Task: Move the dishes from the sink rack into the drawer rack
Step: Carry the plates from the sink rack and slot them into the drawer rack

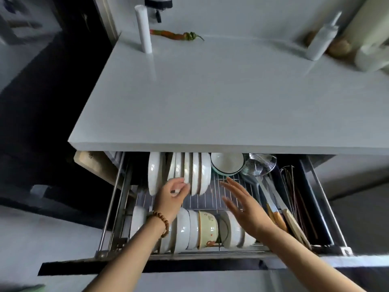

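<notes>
Two bare hands work inside a pulled-out drawer rack (pixel 113 197) beneath a white counter (pixel 210 91), with the job apparently well along. At far left, a wooden board (pixel 92 163) stands on edge beside the rack's rail. Next to it a row of white plates (pixel 197 171) stands upright at the back, and a row of bowls (pixel 189 230), one of them cream with a painted pattern (pixel 208 228), sits on edge along the front.

The left hand (pixel 171 194), a beaded bracelet (pixel 162 223) on its wrist, has its fingers (pixel 184 186) and thumb curled round the lower rim of one plate (pixel 176 175) in the row, seemingly seating it in its slot. The right hand (pixel 242 205) hovers over bare wire at the middle of the rack, fingers straight and fanned apart, holding nothing; whether it brushes the bowls below cannot be told.

Behind it a green-rimmed bowl (pixel 227 163) lies against the plate row, touching a wire strainer (pixel 261 163). Wooden-handled utensils (pixel 275 209) and chopsticks (pixel 294 192) fill the right-hand compartment.

With the sink rack out of view, how many dishes remain to carry over cannot be judged; open wire between the two rows suggests room for more.
</notes>
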`<state>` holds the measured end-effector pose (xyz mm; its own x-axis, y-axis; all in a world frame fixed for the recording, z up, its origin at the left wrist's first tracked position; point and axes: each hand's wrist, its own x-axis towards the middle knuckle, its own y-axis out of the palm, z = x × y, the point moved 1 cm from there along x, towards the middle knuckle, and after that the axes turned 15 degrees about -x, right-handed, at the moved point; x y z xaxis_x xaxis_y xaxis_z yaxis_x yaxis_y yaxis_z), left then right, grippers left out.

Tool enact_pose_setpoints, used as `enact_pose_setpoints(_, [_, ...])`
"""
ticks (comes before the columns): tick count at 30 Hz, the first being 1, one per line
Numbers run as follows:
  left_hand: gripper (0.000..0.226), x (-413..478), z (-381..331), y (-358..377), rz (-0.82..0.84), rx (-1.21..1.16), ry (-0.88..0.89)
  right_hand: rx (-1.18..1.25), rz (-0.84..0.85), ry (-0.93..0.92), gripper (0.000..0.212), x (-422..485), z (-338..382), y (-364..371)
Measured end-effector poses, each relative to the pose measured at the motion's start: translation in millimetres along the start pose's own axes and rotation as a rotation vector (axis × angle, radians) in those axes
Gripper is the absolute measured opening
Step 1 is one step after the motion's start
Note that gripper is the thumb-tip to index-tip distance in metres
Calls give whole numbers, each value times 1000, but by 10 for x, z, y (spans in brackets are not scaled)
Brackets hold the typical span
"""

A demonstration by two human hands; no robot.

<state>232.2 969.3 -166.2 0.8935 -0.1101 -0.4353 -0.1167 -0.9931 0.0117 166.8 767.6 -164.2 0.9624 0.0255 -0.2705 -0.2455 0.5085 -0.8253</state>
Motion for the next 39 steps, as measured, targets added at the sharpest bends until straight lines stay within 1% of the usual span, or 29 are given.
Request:
enact_pose_setpoints(3, [20, -122, -164, 298, 17, 19, -15, -3, -13, 24, 52, -329, -117, -311])
enact_pose_setpoints(5, [18, -232, -273, 501, 57, 58, -14, -9, -39, 67, 50, -511, -185, -532])
enact_pose_setpoints(8, [16, -431, -536, 949, 173, 129, 11, 35, -119, 119, 49, -833, -382, -950])
enact_pose_setpoints(10, [16, -563, -741, 1367, 268, 178, 46, 23, -180, 160, 49, -1092, -629, -1265])
enact_pose_setpoints(15, [22, -981, -1176, 2769, 484, 189, 113, 40, -370, 300, 46, -1884, -1554, -2129])
enact_pose_setpoints(20, [12, -1467, -1359, 4452, 623, 182, 179, 82, -530, 405, 46, -2839, -2628, -3005])
enact_pose_setpoints(24, [22, -1960, -1340, 5761, 759, 178, 197, 163, -651, 553, 47, -3636, -3506, -3481])
enact_pose_setpoints(28, [34, -2243, -1166, 6891, 888, 203, 139, 296, -761, 764, 50, -4240, -4322, -3791])
enact_pose_setpoints(31, [40, -2316, -960, 7725, 952, 212, 46, 409, -808, 913, 54, -4516, -4926, -3951])
enact_pose_setpoints(35, [57, -2272, -642, 8865, 1051, 243, -98, 593, -873, 1022, 57, -4648, -5751, -4169])
enact_pose_setpoints(37, [65, -2199, -463, 9420, 1072, 261, -158, 718, -918, 1072, 59, -4626, -6186, -4249])
enact_pose_setpoints(39, [70, -2132, -263, 9928, 1075, 279, -224, 884, -928, 1104, 60, -4554, -6611, -4314])
